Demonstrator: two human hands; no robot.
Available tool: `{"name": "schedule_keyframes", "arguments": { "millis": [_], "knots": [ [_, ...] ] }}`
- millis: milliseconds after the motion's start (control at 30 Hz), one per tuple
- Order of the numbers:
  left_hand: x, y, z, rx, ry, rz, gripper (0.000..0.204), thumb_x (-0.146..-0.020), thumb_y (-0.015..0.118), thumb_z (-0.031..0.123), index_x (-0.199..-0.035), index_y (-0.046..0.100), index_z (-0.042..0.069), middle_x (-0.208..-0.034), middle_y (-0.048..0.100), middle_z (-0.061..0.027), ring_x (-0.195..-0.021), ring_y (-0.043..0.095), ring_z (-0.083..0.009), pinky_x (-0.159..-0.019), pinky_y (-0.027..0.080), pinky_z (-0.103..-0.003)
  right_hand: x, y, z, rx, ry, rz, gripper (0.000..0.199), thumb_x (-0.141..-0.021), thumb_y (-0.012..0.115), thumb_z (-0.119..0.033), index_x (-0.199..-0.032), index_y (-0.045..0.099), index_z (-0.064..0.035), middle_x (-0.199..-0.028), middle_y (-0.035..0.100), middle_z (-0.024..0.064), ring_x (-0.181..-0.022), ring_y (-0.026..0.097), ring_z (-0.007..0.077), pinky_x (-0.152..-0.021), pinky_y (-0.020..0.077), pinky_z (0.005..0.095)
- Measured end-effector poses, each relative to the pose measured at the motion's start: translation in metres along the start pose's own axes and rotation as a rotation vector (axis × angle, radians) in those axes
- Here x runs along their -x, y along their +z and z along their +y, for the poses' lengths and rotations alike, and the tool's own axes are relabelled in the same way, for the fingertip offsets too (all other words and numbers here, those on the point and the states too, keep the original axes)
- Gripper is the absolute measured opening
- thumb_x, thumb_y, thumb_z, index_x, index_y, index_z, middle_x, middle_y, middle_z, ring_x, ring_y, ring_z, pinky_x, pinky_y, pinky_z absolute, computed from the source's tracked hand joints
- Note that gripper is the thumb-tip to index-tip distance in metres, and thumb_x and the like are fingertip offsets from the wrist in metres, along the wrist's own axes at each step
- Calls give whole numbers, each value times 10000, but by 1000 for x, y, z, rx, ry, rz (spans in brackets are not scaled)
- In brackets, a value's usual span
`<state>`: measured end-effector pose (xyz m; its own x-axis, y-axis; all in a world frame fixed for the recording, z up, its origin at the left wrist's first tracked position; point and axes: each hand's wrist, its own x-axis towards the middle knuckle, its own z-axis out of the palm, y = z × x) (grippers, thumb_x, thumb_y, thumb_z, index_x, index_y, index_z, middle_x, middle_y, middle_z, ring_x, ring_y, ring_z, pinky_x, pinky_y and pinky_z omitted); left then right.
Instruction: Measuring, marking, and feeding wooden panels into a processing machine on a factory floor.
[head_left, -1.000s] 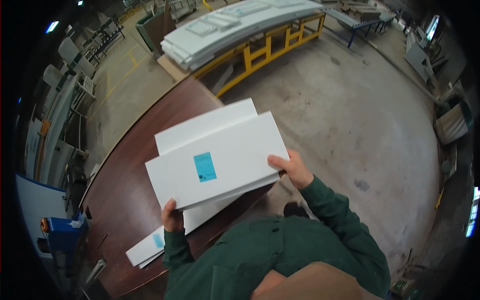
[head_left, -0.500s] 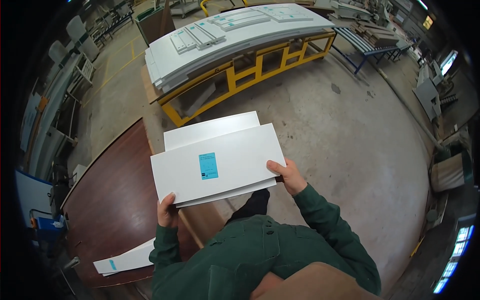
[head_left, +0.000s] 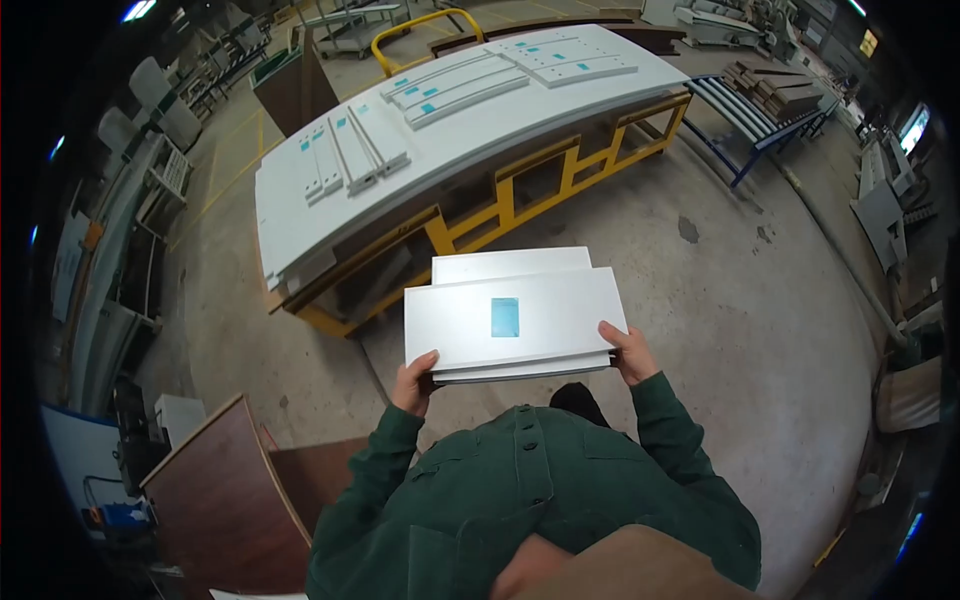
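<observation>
Between my two hands is a small stack of white panels [head_left: 455, 322], held roughly level in front of my body. The top panel bears a blue label [head_left: 505, 318]; another panel sticks out past its far edge, and more edges show below on the near side. My left hand [head_left: 414, 385] grips the near left corner, thumb on top. At the near right corner my right hand [head_left: 630, 354] does the same. The fingers of both hands are mostly hidden under the stack.
Ahead stands a yellow-framed table [head_left: 510, 200] with a white top [head_left: 300, 225], carrying several labelled white panels [head_left: 470, 100]. A blue roller conveyor [head_left: 745, 115] lies to its right. At lower left is a dark red-brown board surface [head_left: 225, 500], with a white piece partly visible at the bottom edge.
I have moved forward, closer to the yellow-framed table, still carrying the stack in both hands. The stack now sits further right in view, and the red-brown surface has slid toward the lower left.
</observation>
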<state>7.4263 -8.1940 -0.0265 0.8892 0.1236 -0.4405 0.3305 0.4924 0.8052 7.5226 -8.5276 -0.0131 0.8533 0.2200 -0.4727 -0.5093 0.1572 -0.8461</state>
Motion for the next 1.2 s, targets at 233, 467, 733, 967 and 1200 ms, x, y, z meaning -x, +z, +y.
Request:
{"name": "schedule_keyframes", "arguments": {
  "millis": [233, 467, 733, 967, 1200],
  "knots": [
    [-188, 93, 19, 110, -11, 115, 480, -745, 613, 292, -1092, 494, -18, -990, 565, -123, -870, 570, -227, -750, 483, -371, -214, -69, -91, 73, 38, -57, 580, -723, 660, -381, -1109, 491, 18, -931, 579, 93, -792, 571, 188, -656, 472, 316],
    [-342, 125, 55, 245, 34, 158, 423, -787, 591, 273, -1083, 500, -16, -988, 570, -102, -896, 571, -196, -773, 486, -344, -419, -66, -197, 311, 159, -239, 696, -707, 646, -455, -1192, 426, -8, -1045, 538, 130, -899, 535, 237, -716, 458, 366],
    [-536, 97, 84, 411, 56, 263, 322, -785, 600, 268, -1022, 547, 56, -905, 595, -61, -784, 584, -153, -624, 489, -279, -653, -11, -238, 305, 153, -357, 607, -718, 666, -381, -1136, 479, 16, -1000, 571, 81, -889, 539, 201, -740, 436, 352],
    [-634, 87, 124, 437, -34, 314, 394, -794, 592, 271, -1074, 500, 10, -959, 583, -113, -841, 597, -201, -709, 522, -334, -772, 10, -255, 361, 310, -323, 548, -718, 673, -366, -1105, 496, -20, -993, 571, 61, -843, 553, 178, -696, 444, 328],
    [-663, 87, 173, 83, -272, 506, 529, -742, 648, 352, -1084, 497, -23, -897, 577, -122, -799, 575, -180, -636, 493, -291, -812, 20, -271, 414, 334, -224, 556, -708, 679, -367, -1115, 514, -25, -969, 578, 70, -869, 555, 187, -663, 447, 309]
  ]
}}
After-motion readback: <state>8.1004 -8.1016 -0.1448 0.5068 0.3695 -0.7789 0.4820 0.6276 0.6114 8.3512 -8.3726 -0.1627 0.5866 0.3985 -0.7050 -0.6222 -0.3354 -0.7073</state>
